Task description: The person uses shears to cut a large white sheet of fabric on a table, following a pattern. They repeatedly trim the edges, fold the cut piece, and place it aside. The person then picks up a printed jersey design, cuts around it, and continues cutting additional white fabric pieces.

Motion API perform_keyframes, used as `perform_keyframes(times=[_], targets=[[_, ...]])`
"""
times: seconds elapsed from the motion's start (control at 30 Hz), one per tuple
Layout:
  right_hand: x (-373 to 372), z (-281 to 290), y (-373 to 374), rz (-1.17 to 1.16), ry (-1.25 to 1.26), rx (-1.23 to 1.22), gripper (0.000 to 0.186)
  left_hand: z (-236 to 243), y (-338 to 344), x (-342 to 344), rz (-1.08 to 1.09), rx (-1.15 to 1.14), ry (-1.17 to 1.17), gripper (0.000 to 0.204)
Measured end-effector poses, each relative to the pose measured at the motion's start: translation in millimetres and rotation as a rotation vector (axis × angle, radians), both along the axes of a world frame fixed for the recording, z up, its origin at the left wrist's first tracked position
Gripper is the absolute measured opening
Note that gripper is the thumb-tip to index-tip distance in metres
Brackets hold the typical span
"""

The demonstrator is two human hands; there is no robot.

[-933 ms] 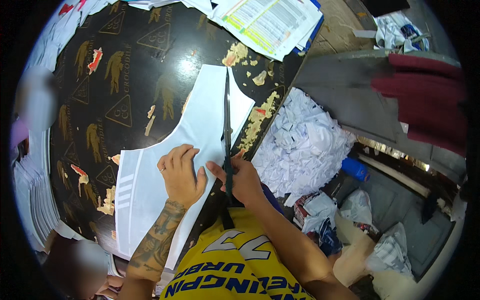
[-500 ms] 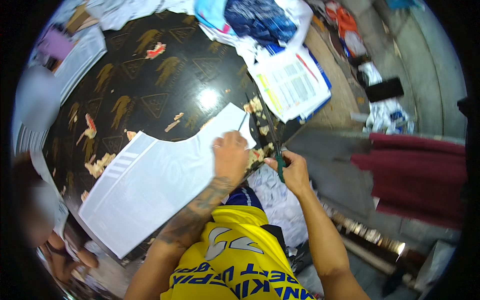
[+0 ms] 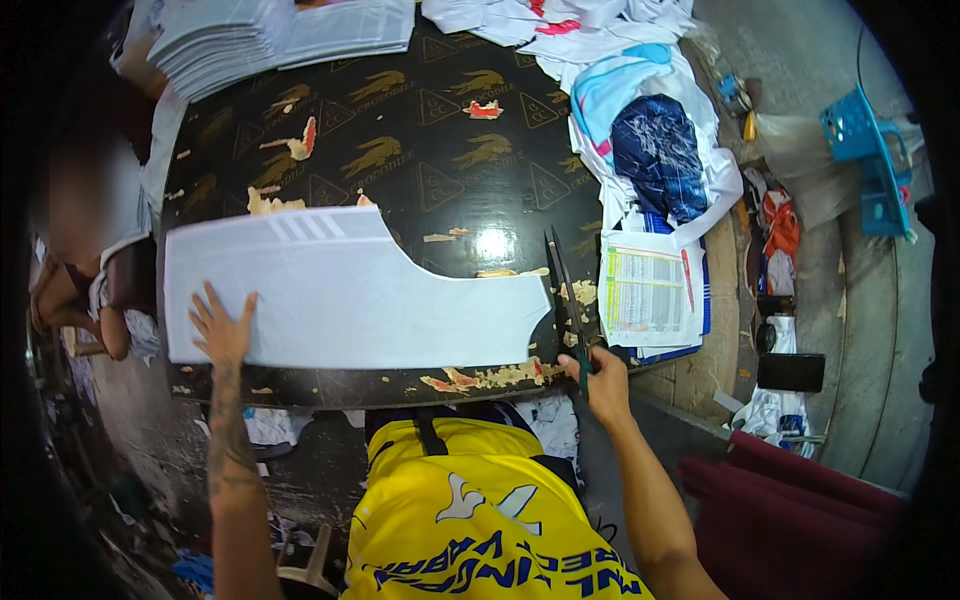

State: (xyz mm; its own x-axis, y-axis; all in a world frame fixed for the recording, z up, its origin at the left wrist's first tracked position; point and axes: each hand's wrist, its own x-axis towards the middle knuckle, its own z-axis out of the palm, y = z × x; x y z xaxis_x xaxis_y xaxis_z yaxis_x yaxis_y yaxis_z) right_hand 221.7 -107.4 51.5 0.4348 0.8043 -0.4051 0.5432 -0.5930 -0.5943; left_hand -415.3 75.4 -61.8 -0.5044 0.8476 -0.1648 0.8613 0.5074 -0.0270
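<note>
The white fabric panel (image 3: pixel 320 300) is laid out flat along the near side of the dark printed tabletop (image 3: pixel 400 205), its wide end to the left and its curved, narrower end to the right. It is pressed by the left hand (image 3: pixel 222 330), which is set palm down near the wide end with the fingers spread and nothing gripped. The long scissors (image 3: pixel 573 315) with green handles are held in the right hand (image 3: pixel 605 385), the blades pointed away from the body, seemingly a little parted, just beside the narrow end and apart from it. Whether the blades are rested on the tabletop or raised above it cannot be told.

For the panel to be smoothed well, light, even pressure is best applied through the whole palm, outward toward the wide end, so that the cloth is not stretched or skewed. The curved edge is best left undistorted. The blade tips should be pointed away from the narrow end, lest the cloth be nicked. Care is also called for at the peeled patches (image 3: pixel 470 380) along the near edge, where the fabric could be snagged, and around the printed sheets (image 3: pixel 645 290) beyond the scissors.
</note>
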Motion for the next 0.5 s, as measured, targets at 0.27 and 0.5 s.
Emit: perform_keyframes(times=[0.27, 0.5], targets=[[8, 22, -48, 0.004, 0.044, -0.104, 0.057, 84, 8, 219, -0.522, 0.335, -0.604, 0.046], [46, 14, -69, 0.086, 0.116, -0.179, 0.057, 49, -80, 381, -1.202, 0.363, -0.640, 0.019]])
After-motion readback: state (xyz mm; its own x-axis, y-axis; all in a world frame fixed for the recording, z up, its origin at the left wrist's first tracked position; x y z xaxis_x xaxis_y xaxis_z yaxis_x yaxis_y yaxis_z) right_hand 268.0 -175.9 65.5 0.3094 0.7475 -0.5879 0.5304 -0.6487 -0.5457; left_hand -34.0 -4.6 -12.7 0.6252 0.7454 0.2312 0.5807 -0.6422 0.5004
